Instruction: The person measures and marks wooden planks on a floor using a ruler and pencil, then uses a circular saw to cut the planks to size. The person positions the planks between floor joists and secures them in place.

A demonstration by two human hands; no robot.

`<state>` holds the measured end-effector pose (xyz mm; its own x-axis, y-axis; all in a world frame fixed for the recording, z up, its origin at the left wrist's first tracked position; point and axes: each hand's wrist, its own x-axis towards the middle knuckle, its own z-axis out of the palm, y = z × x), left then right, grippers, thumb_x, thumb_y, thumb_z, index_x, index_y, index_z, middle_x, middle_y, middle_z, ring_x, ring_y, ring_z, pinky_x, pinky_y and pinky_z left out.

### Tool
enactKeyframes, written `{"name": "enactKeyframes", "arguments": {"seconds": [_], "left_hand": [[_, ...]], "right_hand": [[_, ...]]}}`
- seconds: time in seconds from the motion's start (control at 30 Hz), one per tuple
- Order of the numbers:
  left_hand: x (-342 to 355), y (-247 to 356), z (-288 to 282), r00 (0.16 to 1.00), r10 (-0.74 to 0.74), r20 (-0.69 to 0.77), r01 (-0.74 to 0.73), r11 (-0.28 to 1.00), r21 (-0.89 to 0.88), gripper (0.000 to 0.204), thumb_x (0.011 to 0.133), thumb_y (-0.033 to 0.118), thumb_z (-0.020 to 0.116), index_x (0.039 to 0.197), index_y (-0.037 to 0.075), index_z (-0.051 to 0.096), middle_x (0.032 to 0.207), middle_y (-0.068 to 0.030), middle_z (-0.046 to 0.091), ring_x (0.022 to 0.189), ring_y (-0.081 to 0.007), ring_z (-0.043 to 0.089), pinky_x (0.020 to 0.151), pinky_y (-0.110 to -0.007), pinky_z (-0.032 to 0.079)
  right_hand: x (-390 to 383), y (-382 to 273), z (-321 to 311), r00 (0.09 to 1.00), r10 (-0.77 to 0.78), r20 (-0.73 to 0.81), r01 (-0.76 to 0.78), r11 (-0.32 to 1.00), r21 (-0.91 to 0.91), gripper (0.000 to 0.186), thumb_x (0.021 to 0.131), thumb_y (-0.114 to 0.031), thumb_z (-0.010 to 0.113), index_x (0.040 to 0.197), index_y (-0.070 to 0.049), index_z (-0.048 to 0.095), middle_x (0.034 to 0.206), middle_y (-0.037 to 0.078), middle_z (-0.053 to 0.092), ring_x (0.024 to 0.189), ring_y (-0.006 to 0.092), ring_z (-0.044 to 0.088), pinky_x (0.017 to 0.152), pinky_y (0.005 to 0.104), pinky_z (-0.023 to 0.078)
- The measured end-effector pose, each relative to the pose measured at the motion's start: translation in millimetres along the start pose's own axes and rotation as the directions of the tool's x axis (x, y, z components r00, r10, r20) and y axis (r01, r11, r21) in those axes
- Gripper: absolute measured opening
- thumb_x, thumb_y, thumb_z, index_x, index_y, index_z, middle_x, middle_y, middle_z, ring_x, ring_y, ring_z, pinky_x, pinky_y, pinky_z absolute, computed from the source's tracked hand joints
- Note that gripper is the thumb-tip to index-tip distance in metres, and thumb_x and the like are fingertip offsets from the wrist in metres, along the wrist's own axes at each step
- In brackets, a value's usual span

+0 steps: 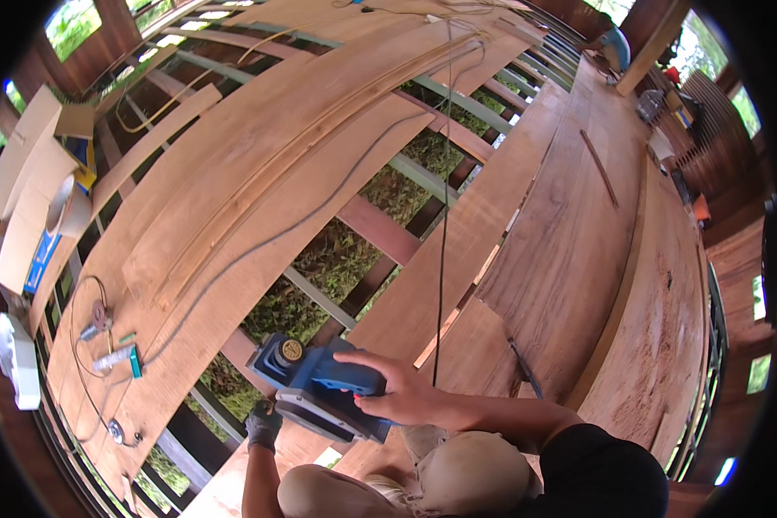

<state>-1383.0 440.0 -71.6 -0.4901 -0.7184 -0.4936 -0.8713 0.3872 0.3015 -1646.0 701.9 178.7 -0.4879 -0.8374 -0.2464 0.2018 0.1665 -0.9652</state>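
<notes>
A blue electric hand planer (pixel 319 388) is tilted in front of my knees, its metal base plate facing toward me. My bare right hand (pixel 397 388) is closed around its handle. Wearing a dark glove, my left hand (pixel 263 425) is just beside the planer's lower left end; its fingers are too small and dark to make out, and whether it touches the tool I cannot tell. Below the planer lies a light wooden board (pixel 298 445). My knees bend at the bottom edge.
Open joists (pixel 380 229) show ground beneath. Wide planks (pixel 570 198) lie to the right, a long plywood sheet (pixel 233 164) to the left with an angle grinder (pixel 99 319) and a cable (pixel 259 246). Cardboard boxes (pixel 30 207) stand far left. Another person (pixel 613 43) crouches far right.
</notes>
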Motion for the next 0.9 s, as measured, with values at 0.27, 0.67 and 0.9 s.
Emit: {"name": "enactKeyframes", "arguments": {"seconds": [0.27,0.67,0.9], "left_hand": [[-17,14,-11,0.997,0.072,0.016,-0.071,0.996,-0.051,0.054,0.091,0.061,0.057,0.117,0.015,0.072,0.117,-0.0203,0.069,0.114,-0.0391,0.063,0.099,-0.044,0.049],[-19,36,-38,0.999,0.016,0.030,-0.019,0.995,0.094,0.068,0.091,0.070,0.050,0.081,0.007,0.074,0.085,-0.0213,0.071,0.086,-0.0413,0.068,0.078,-0.048,0.054],[-16,82,-58,0.992,0.110,-0.054,-0.106,0.993,0.057,0.070,0.091,0.071,0.048,0.076,0.008,0.075,0.081,-0.0203,0.071,0.081,-0.0420,0.069,0.074,-0.050,0.054]], "right_hand": [[-6,-10,5,1.000,0.007,0.002,-0.007,0.997,0.071,0.063,0.084,0.001,0.064,0.144,-0.010,0.050,0.109,0.008,0.067,0.092,0.0120,0.064,0.085,0.0288,0.053],[-22,6,-55,0.941,0.010,-0.339,0.007,0.999,0.047,0.050,0.087,0.001,0.072,0.133,-0.004,0.053,0.097,0.011,0.066,0.068,0.0131,0.060,0.063,0.0272,0.052],[-32,-14,-79,0.896,-0.002,-0.444,0.081,0.984,0.158,0.043,0.094,-0.012,0.067,0.133,-0.004,0.051,0.101,0.016,0.067,0.067,0.0159,0.058,0.062,0.0278,0.050]]}}
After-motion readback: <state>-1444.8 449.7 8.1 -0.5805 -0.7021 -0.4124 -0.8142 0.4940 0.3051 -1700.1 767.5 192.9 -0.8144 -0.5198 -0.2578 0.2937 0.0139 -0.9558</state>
